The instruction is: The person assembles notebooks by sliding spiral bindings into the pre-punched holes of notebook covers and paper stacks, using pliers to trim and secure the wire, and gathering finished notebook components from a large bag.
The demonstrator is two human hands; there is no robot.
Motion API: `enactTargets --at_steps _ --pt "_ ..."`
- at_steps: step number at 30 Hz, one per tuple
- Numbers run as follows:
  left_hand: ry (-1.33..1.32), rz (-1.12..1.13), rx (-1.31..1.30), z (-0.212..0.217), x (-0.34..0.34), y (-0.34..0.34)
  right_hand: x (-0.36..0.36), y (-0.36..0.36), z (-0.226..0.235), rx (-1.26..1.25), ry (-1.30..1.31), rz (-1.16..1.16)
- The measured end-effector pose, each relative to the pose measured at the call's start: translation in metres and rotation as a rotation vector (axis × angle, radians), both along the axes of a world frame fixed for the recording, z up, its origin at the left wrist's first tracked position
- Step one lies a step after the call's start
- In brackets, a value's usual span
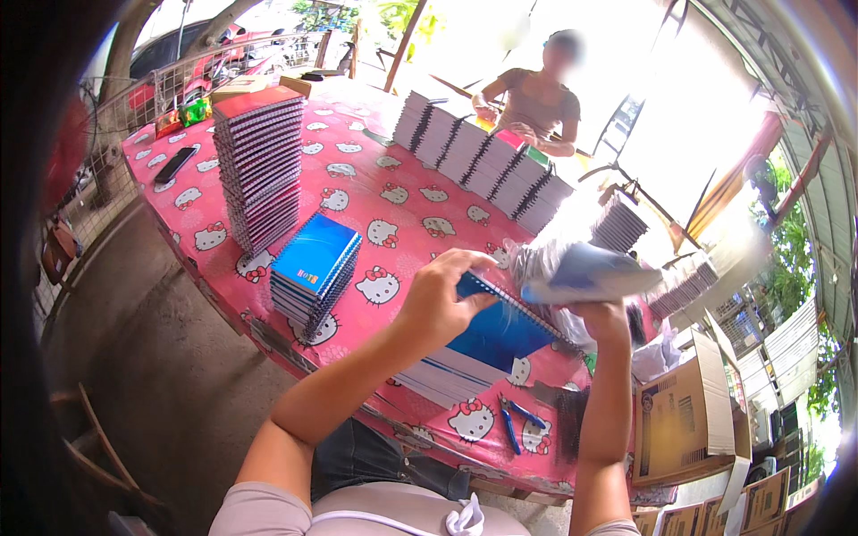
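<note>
In front of me, the thumb and fingers of my left hand close on the corner of a blue spiral notebook, whose coil slants down to the right. White page edges of a stack show beneath it. My right hand grips a blue, cover-like sheet, smeared by motion, above the coil's right end. Clear plastic bunches behind that sheet. Blue-handled pliers lie on the table near my right forearm. Left of my left hand stands a short stack of blue spiral notebooks.
A tall stack of red-covered spiral notebooks stands at the left, near a dark phone. A long row of notebooks crosses the far side, before another person. Cardboard boxes stand at the right. Pink patterned cloth covers the table.
</note>
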State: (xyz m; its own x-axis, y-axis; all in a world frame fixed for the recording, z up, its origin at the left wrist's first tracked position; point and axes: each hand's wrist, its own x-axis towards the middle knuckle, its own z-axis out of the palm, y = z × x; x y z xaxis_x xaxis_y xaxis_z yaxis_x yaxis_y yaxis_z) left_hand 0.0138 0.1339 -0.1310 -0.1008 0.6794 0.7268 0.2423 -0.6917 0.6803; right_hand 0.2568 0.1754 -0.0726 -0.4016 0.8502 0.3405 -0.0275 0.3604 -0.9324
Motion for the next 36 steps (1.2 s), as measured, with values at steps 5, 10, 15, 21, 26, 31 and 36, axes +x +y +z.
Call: enactTargets --at_steps 5,10,15,21,26,31,36 --pt "-0.422 -0.263 -0.343 -0.014 -0.004 -0.008 0.0 0.019 -0.008 0.284 -0.47 -0.157" --pt "-0.347 -0.308 -0.393 -0.019 -0.02 -0.001 -0.012 0.016 -0.021 0.425 -0.895 -0.476" --pt "-0.548 -0.547 -0.391 -0.012 -0.022 0.0 0.042 0.007 -0.102 0.343 -1.258 -0.836" --pt "-0.13 -0.248 0.236 0.025 -0.005 -0.023 0.083 -0.045 -0.19 0.254 -1.276 -0.643" --pt "0.133 -0.131 0.332 -0.024 0.005 -0.051 0.062 -0.136 -0.181 0.18 -1.163 -0.601" --pt "0.111 -0.047 0.126 -0.039 0.016 -0.059 0.045 -0.164 -0.2 0.099 -1.05 -0.624" --pt "0.148 -0.147 0.132 -0.059 0.014 -0.052 0.006 -0.171 -0.108 0.272 -0.536 -0.502"
